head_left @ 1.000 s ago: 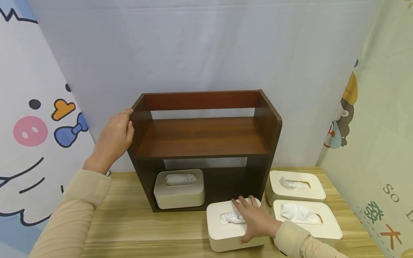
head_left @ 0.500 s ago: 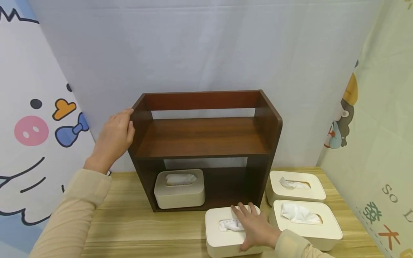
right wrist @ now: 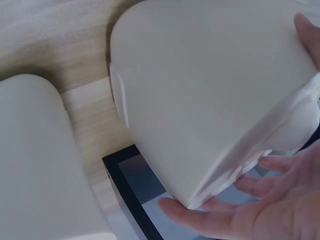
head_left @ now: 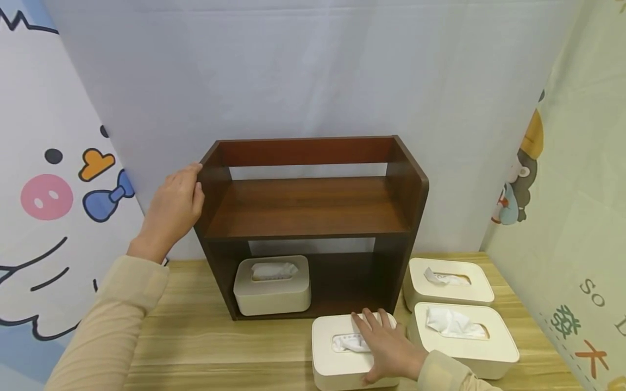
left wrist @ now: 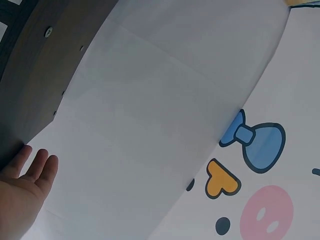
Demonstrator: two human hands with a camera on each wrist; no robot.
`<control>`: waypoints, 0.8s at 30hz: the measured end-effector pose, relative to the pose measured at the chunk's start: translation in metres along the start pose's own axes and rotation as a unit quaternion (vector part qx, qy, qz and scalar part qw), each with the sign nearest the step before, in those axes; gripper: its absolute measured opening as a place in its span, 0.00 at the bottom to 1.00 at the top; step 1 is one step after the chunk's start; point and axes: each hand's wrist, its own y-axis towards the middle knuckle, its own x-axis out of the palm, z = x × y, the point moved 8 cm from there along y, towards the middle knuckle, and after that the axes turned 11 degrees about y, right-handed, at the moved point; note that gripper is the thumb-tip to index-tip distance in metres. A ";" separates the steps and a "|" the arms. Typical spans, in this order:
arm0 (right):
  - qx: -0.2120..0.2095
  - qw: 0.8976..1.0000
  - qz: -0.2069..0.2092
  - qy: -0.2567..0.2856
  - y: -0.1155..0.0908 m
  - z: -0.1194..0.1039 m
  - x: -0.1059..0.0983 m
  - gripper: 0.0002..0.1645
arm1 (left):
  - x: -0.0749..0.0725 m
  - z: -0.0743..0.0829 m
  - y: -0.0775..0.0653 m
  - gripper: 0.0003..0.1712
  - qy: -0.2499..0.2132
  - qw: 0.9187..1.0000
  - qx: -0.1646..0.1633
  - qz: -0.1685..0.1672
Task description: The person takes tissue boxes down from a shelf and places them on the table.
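Observation:
My right hand (head_left: 386,347) spans a cream tissue box (head_left: 337,361) in front of the shelf, fingers at its far edge and thumb at its near side. In the right wrist view the same tissue box (right wrist: 200,85) fills much of the picture, with the fingers (right wrist: 200,220) along one edge and the thumb on the other side. White tissue shows in its slot. At the left, my left hand (head_left: 176,203) touches the upper left side panel of a dark brown two-tier shelf (head_left: 313,209). Its fingers (left wrist: 48,170) look fairly straight in the left wrist view.
Another tissue box (head_left: 272,298) sits at the left of the shelf's lower tier. Two more tissue boxes, a rear one (head_left: 420,271) and a front one (head_left: 499,353), stand right of the shelf on the wooden table (head_left: 195,353). Cloth backdrops (head_left: 313,65) rise around.
The right hand and its tissue box have come slightly nearer to me, away from the shelf, mostly in the first half second. The left hand and the shelf stay put.

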 end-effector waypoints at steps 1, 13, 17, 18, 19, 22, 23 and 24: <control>0.000 1.000 -0.003 0.001 0.000 -0.001 0.000 0.71 | 0.000 0.000 0.000 0.22 -0.001 1.000 0.000 0.000; -0.038 0.999 -0.023 -0.003 0.003 -0.008 -0.016 0.66 | 0.000 0.000 0.000 0.22 -0.008 1.000 -0.003 -0.003; -0.046 0.999 -0.016 -0.007 0.011 -0.012 -0.021 0.63 | -0.001 0.000 0.000 0.22 -0.008 1.000 -0.003 -0.004; -0.047 0.999 -0.014 -0.010 0.014 -0.013 -0.022 0.62 | -0.001 0.000 0.000 0.22 -0.009 1.000 -0.003 -0.004; -0.048 0.999 -0.011 -0.015 0.016 -0.015 -0.023 0.61 | -0.001 -0.001 0.000 0.22 -0.009 1.000 -0.003 -0.004; -0.050 0.998 -0.006 -0.022 0.025 -0.019 -0.026 0.59 | -0.001 -0.001 0.000 0.22 -0.007 1.000 -0.004 -0.002; -0.050 0.999 -0.006 -0.022 0.028 -0.020 -0.026 0.58 | -0.001 -0.001 0.000 0.22 -0.006 1.000 -0.003 -0.001; -0.048 0.999 -0.005 -0.022 0.031 -0.022 -0.027 0.57 | -0.001 -0.002 0.000 0.22 -0.005 1.000 -0.003 0.000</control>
